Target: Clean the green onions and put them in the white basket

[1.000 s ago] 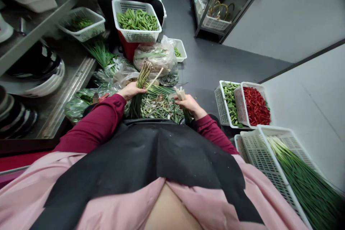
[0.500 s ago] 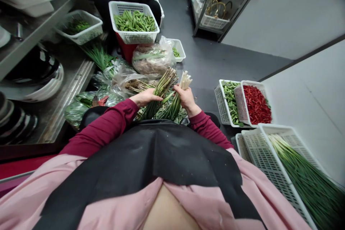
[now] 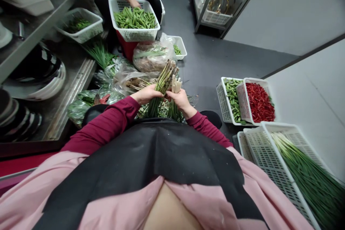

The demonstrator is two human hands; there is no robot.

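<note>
My left hand [image 3: 147, 94] is wrapped round a thick bunch of green onions [image 3: 163, 81], root ends pointing up and away. Right beside it, my right hand [image 3: 178, 100] grips a smaller bundle of trimmed white-ended onions [image 3: 176, 84]. The two hands almost touch over my lap. Their green leaves hang down behind my black apron [image 3: 151, 154]. A heap of loose onion trimmings [image 3: 159, 109] lies just under both hands.
White baskets at right hold green chilies [image 3: 231, 99], red chilies [image 3: 259, 101] and cleaned green onions [image 3: 307, 172]. Ahead are plastic bags of greens [image 3: 151, 57] and a basket of green pods [image 3: 134, 18], where another person's hand [image 3: 133, 3] reaches. A steel shelf with bowls [image 3: 35, 75] stands left.
My hands came together: the left lifted its bunch up and rightward, and the right raised its small bundle beside it. The other person's hand reached down to the pod basket.
</note>
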